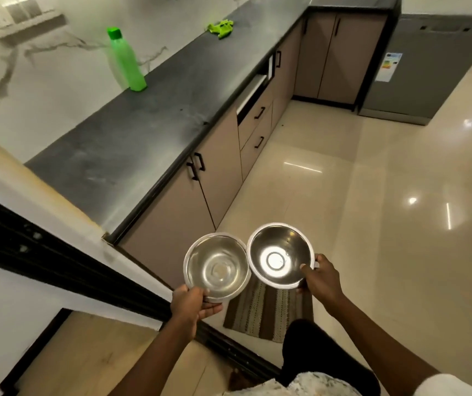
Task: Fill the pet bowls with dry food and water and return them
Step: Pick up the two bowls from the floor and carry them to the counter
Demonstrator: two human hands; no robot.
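I carry two empty steel bowls side by side in front of me, above the floor. My left hand (190,302) grips the near rim of the left steel bowl (217,267), thumb on top and fingers under it. My right hand (322,278) pinches the right rim of the right steel bowl (280,254), which tilts slightly towards me. The two rims touch. A green plastic bottle (126,60) with a green cap stands upright at the back of the dark countertop (132,150), against the marble wall.
A green cloth (221,27) lies far along the counter. Beige cabinets with black handles (220,178) run under it. A striped mat (266,310) lies on the glossy floor below the bowls. A grey appliance (426,67) stands at the far right. A black door track (58,252) crosses at left.
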